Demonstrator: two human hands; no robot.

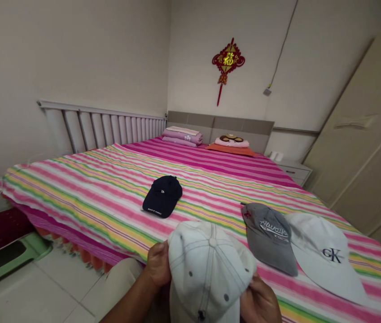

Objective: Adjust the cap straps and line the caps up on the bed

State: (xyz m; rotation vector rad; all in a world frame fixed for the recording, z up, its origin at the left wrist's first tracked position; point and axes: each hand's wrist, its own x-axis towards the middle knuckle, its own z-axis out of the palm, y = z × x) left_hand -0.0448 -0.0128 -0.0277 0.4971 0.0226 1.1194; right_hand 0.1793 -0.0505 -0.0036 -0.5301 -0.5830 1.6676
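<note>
I hold a pale washed-denim cap (207,273) with both hands at the bottom of the view, its crown facing me. My left hand (158,264) grips its left edge with fingers curled. My right hand (260,300) grips the lower right edge, fingers partly hidden behind the cap. On the striped bedspread (92,188) lie a navy cap (162,196) in the middle, a grey cap (269,237) with white lettering, and a white cap (325,255) with a dark logo, the grey one lapping over the white one.
The bed fills the room's centre, with folded pink bedding (182,135) and a pillow stack (232,143) at the headboard. A green stool (5,260) stands on the tiled floor at left. A nightstand (293,170) and a wardrobe (365,148) stand at right.
</note>
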